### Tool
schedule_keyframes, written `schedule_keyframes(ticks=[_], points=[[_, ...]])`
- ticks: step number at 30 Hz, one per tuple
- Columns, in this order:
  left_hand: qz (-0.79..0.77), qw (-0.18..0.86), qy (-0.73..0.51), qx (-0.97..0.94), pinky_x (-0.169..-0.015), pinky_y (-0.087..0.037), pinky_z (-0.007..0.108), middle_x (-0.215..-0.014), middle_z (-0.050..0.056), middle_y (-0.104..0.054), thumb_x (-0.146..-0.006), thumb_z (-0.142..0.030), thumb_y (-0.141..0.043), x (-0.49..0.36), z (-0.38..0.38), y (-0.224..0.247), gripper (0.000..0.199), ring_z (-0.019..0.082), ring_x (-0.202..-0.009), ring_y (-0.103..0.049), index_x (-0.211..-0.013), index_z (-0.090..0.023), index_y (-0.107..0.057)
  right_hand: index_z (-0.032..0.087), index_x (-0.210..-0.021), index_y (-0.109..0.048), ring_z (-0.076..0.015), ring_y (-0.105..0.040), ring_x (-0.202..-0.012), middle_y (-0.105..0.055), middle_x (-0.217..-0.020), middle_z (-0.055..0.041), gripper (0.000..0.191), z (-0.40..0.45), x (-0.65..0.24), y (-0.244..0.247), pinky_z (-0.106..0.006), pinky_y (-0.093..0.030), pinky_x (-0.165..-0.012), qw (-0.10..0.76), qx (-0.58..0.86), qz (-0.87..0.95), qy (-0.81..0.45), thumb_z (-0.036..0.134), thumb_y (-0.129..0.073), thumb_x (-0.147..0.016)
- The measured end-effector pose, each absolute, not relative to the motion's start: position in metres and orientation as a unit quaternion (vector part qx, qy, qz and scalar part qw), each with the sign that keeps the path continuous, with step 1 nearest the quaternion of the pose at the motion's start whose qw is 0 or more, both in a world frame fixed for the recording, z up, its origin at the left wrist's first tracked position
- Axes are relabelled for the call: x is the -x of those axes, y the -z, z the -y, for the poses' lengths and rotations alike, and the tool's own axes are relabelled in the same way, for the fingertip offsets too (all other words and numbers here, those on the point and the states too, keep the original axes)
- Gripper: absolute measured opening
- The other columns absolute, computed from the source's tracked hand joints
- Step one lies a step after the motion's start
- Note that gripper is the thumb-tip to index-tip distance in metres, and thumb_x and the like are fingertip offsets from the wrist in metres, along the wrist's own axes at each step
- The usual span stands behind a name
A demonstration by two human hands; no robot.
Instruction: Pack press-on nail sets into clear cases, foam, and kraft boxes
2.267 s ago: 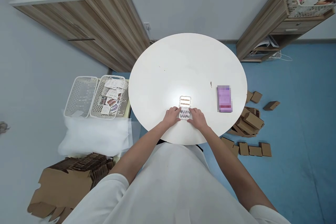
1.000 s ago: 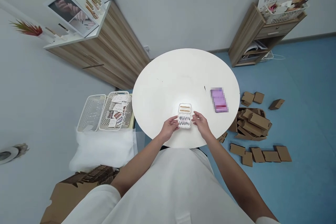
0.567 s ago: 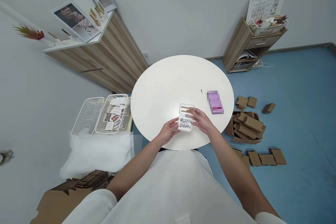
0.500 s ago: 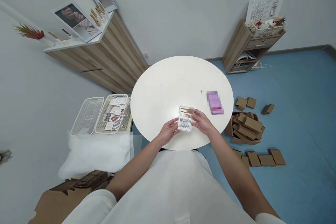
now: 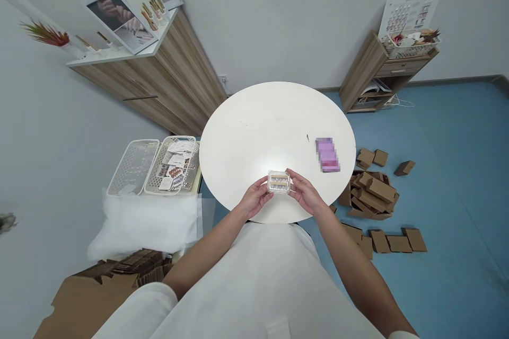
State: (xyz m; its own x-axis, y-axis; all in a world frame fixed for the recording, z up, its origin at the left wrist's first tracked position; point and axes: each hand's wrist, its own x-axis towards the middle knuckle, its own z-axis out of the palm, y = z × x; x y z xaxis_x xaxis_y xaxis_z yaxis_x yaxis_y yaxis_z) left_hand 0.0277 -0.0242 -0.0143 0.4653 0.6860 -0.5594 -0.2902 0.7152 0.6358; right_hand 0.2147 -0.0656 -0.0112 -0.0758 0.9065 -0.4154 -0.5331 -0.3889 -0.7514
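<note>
Between my two hands is a small clear plastic case [image 5: 279, 182], held above the near part of the white oval table [image 5: 274, 116]. Its lid lies over the base, and rows of small shiny pieces and thin orange-brown sticks show through it. The fingers of my left hand [image 5: 254, 198] grip the case's left side. On the opposite side, my right hand [image 5: 305, 192] pinches the right edge, with the index finger near the upper corner. A purple pixelated item [image 5: 328, 154] lies on the table to the right, with a tiny dark object [image 5: 307, 138] beside it.
Left of the table stand white baskets, one with cards and packets [image 5: 175, 164]. White wrapping sheets [image 5: 147, 222] and a cardboard box [image 5: 87, 302] sit nearer me. On the blue floor at right are a carton full of small brown boxes [image 5: 371, 193] and several loose ones.
The case's lid has swung down from standing open at the back to lying over the base. My right hand came down with it; my left hand kept its hold.
</note>
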Motion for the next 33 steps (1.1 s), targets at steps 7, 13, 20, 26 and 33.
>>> schedule_keyframes(ticks=[7, 13, 20, 26, 33], points=[[-0.418, 0.832, -0.299, -0.207, -0.079, -0.049, 0.024, -0.099, 0.005, -0.063, -0.072, -0.017, -0.065, -0.029, 0.023, 0.016, 0.04, 0.011, -0.086, -0.059, -0.111, -0.021, -0.056, 0.032, -0.118, -0.047, -0.0173, -0.059, -0.097, -0.058, -0.114, -0.002, 0.049, 0.075, -0.208, 0.014, -0.038, -0.047, -0.088, 0.516, 0.462, 0.165, -0.702, 0.034, -0.063, -0.072], [-0.415, 0.836, -0.291, -0.211, -0.079, -0.048, 0.023, -0.099, 0.004, -0.062, -0.072, -0.017, -0.065, -0.032, 0.024, 0.016, 0.041, 0.01, -0.085, -0.059, -0.112, -0.021, -0.055, 0.027, -0.114, -0.049, -0.0181, -0.064, -0.084, -0.066, -0.097, -0.0037, 0.045, 0.078, -0.206, 0.02, -0.039, -0.049, -0.083, 0.501, 0.482, 0.143, -0.705, 0.033, -0.063, -0.072], [-0.433, 0.817, -0.256, -0.283, -0.078, -0.047, 0.029, -0.103, 0.008, -0.061, -0.076, -0.034, -0.059, -0.035, 0.024, 0.014, 0.034, 0.014, -0.087, -0.058, -0.107, -0.02, -0.058, 0.023, -0.108, -0.051, -0.019, -0.064, -0.083, -0.067, -0.093, -0.0045, 0.045, 0.076, -0.209, 0.023, -0.037, -0.051, -0.08, 0.504, 0.51, 0.155, -0.68, 0.03, -0.068, -0.067], [-0.498, 0.714, -0.179, -0.459, -0.075, -0.043, 0.031, -0.087, 0.007, -0.064, -0.069, -0.043, -0.064, -0.035, 0.022, 0.013, 0.041, 0.016, -0.079, -0.059, -0.102, -0.018, -0.062, 0.024, -0.103, -0.054, -0.0182, -0.062, -0.086, -0.066, -0.092, -0.0036, 0.041, 0.075, -0.212, 0.026, -0.036, -0.05, -0.079, 0.507, 0.525, 0.181, -0.66, 0.033, -0.068, -0.065], [-0.51, 0.687, -0.179, -0.486, -0.067, -0.042, 0.027, -0.08, 0.006, -0.064, -0.067, -0.045, -0.064, -0.038, 0.022, 0.017, 0.046, 0.013, -0.072, -0.057, -0.104, -0.017, -0.061, 0.024, -0.1, -0.058, -0.017, -0.059, -0.085, -0.061, -0.09, -0.0022, 0.039, 0.074, -0.215, 0.028, -0.032, -0.049, -0.073, 0.504, 0.556, 0.215, -0.624, 0.038, -0.066, -0.064]])
